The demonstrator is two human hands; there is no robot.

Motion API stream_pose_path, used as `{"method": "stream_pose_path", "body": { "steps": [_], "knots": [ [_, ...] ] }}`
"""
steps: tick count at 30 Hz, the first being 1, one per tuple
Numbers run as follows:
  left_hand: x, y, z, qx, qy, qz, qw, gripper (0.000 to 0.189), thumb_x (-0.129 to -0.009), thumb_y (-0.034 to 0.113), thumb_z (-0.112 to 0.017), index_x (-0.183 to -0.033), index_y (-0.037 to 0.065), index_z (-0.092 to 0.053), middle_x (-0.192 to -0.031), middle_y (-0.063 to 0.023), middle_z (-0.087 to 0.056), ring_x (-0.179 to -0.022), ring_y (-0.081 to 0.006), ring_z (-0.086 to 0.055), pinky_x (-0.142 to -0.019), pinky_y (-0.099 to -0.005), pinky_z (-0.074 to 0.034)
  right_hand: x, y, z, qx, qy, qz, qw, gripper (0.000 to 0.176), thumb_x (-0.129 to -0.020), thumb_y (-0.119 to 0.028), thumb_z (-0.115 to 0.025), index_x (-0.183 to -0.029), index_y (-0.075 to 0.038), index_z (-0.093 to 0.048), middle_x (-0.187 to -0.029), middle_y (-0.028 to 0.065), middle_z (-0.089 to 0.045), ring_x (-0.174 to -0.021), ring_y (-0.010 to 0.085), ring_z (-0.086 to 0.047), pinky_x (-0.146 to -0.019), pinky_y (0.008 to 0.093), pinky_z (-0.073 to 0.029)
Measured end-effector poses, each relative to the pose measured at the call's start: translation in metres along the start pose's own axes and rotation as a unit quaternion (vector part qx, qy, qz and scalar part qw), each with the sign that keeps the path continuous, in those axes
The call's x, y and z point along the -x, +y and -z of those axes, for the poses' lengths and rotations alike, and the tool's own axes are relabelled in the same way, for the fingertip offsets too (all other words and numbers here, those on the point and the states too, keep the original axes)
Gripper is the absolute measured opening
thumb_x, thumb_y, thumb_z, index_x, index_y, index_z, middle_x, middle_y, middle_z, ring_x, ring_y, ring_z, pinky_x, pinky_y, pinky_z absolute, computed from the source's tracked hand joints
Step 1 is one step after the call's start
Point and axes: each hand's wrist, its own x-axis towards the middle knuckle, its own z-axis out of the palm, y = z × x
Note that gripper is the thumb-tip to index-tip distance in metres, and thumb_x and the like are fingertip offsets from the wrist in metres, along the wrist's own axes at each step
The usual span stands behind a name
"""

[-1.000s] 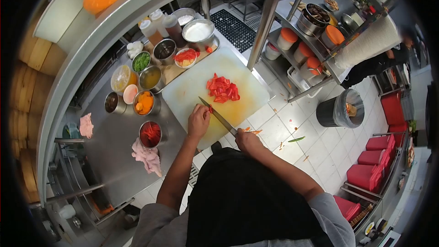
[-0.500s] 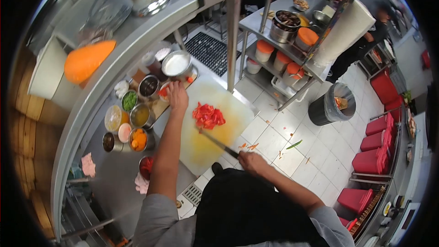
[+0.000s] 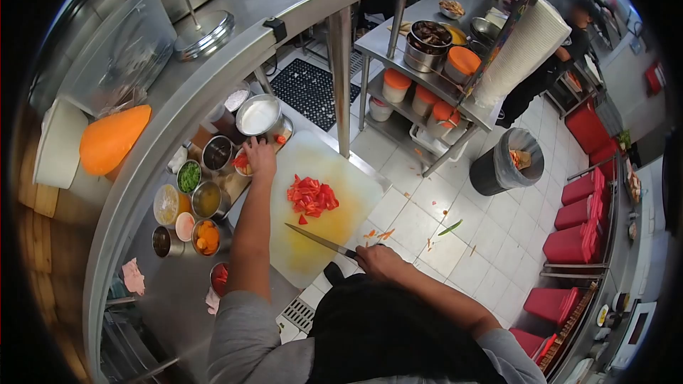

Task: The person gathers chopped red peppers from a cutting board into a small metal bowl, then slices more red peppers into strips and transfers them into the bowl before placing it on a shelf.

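My right hand is wrapped round the handle of a knife, whose blade lies over the lower part of the white, yellow-stained cutting board. Chopped red pieces form a pile on the board, beyond the blade. Past the board's left edge, my left hand reaches to a small container of red pieces; its fingers are bent at the rim, and whether they hold anything is hidden. Close by stand a bowl of white contents and a metal cup of dark sauce.
Left of the board are containers of chopped greens and orange pieces. A curved metal shelf overhangs them. A bin stands on the tiled floor at right. Another person is at the back right.
The knife blade has swung away from the red pile and now lies flatter across the board. My left hand has shifted slightly, its fingers now at the small container. The camera view has moved a little.
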Motion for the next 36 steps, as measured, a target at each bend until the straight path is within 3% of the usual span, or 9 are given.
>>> {"method": "stream_pose_path", "body": {
  "steps": [2, 7, 8, 11, 13, 16, 18, 24, 36],
  "knots": [
    [0.002, -0.005, 0.001, 0.007, 0.005, -0.011, 1.000, 0.020, -0.087, 0.016, -0.060, -0.098, 0.013, -0.077, -0.110, -0.0043, -0.070, -0.116, -0.0265, -0.053, -0.101, -0.0524, -0.035, -0.006, 0.002, 0.001, 0.019, -0.002, 0.000, 1.000, 0.028, -0.100, -0.026, -0.052, -0.101, 0.001, -0.060, -0.077, 0.0247, -0.066, -0.078, 0.0449, -0.067, -0.070, 0.0547, -0.054],
    [0.021, -0.011, 0.040, 0.191, 0.190, -0.060, 0.961, 0.016, -0.083, 0.013, -0.071, -0.099, 0.009, -0.072, -0.103, -0.0059, -0.063, -0.108, -0.0277, -0.054, -0.090, -0.0451, -0.038, -0.012, 0.013, 0.001, 0.031, 0.014, 0.000, 0.999, 0.028, -0.099, -0.028, -0.054, -0.100, 0.000, -0.059, -0.074, 0.0239, -0.066, -0.074, 0.0448, -0.067, -0.067, 0.0556, -0.053],
    [0.033, -0.010, 0.059, 0.236, 0.190, -0.049, 0.952, 0.015, -0.087, 0.013, -0.065, -0.100, 0.008, -0.071, -0.102, -0.0086, -0.062, -0.107, -0.0300, -0.054, -0.090, -0.0453, -0.040, -0.016, 0.020, -0.003, 0.040, 0.028, 0.009, 0.999, 0.027, -0.099, -0.027, -0.054, -0.098, 0.000, -0.059, -0.075, 0.0241, -0.066, -0.074, 0.0446, -0.067, -0.067, 0.0556, -0.053],
    [0.093, -0.009, 0.075, 0.315, 0.150, -0.049, 0.936, 0.015, -0.084, 0.010, -0.068, -0.099, 0.007, -0.070, -0.099, -0.0104, -0.060, -0.105, -0.0317, -0.055, -0.089, -0.0477, -0.041, -0.021, 0.026, 0.003, 0.038, 0.059, 0.005, 0.998, 0.024, -0.098, -0.025, -0.056, -0.096, -0.001, -0.058, -0.075, 0.0253, -0.065, -0.075, 0.0464, -0.066, -0.070, 0.0553, -0.053],
    [0.146, -0.002, 0.070, 0.408, 0.043, -0.022, 0.912, 0.017, -0.083, 0.009, -0.069, -0.099, 0.006, -0.069, -0.097, -0.0123, -0.059, -0.102, -0.0333, -0.057, -0.090, -0.0498, -0.041, -0.020, 0.027, 0.008, 0.024, 0.060, 0.005, 0.998, 0.024, -0.098, -0.024, -0.057, -0.096, -0.001, -0.057, -0.076, 0.0259, -0.065, -0.076, 0.0472, -0.065, -0.070, 0.0555, -0.052],
    [0.210, 0.018, 0.065, 0.415, 0.051, -0.012, 0.908, 0.018, -0.083, 0.007, -0.070, -0.100, 0.004, -0.066, -0.094, -0.0129, -0.059, -0.097, -0.0337, -0.058, -0.088, -0.0486, -0.043, -0.014, 0.017, 0.014, 0.011, 0.057, 0.006, 0.998, 0.024, -0.099, -0.023, -0.056, -0.095, 0.001, -0.056, -0.079, 0.0258, -0.066, -0.076, 0.0466, -0.065, -0.070, 0.0554, -0.051],
    [0.232, 0.029, 0.062, 0.502, 0.011, 0.055, 0.863, 0.017, -0.085, 0.003, -0.068, -0.100, 0.000, -0.063, -0.092, -0.0140, -0.059, -0.090, -0.0341, -0.059, -0.083, -0.0450, -0.047, -0.013, 0.012, 0.009, 0.014, 0.063, 0.015, 0.998, 0.024, -0.099, -0.023, -0.056, -0.096, 0.001, -0.056, -0.080, 0.0257, -0.066, -0.076, 0.0464, -0.065, -0.070, 0.0554, -0.051],
    [0.247, 0.040, 0.059, 0.569, 0.114, 0.106, 0.808, 0.013, -0.088, -0.001, -0.066, -0.099, -0.004, -0.061, -0.093, -0.0153, -0.060, -0.079, -0.0286, -0.064, -0.072, -0.0360, -0.052, -0.034, -0.007, -0.009, 0.054, 0.085, 0.039, 0.994, 0.024, -0.099, -0.023, -0.055, -0.102, 0.000, -0.055, -0.083, 0.0246, -0.066, -0.075, 0.0464, -0.066, -0.069, 0.0561, -0.052],
    [0.242, 0.043, 0.053, 0.554, 0.074, 0.100, 0.823, 0.009, -0.081, -0.001, -0.062, -0.090, -0.002, -0.060, -0.089, -0.0156, -0.058, -0.086, -0.0364, -0.060, -0.076, -0.0447, -0.049, -0.054, -0.029, -0.021, 0.090, 0.080, 0.057, 0.991, 0.023, -0.099, -0.023, -0.055, -0.103, -0.001, -0.053, -0.082, 0.0249, -0.066, -0.072, 0.0453, -0.066, -0.066, 0.0549, -0.054]
  ]
}}
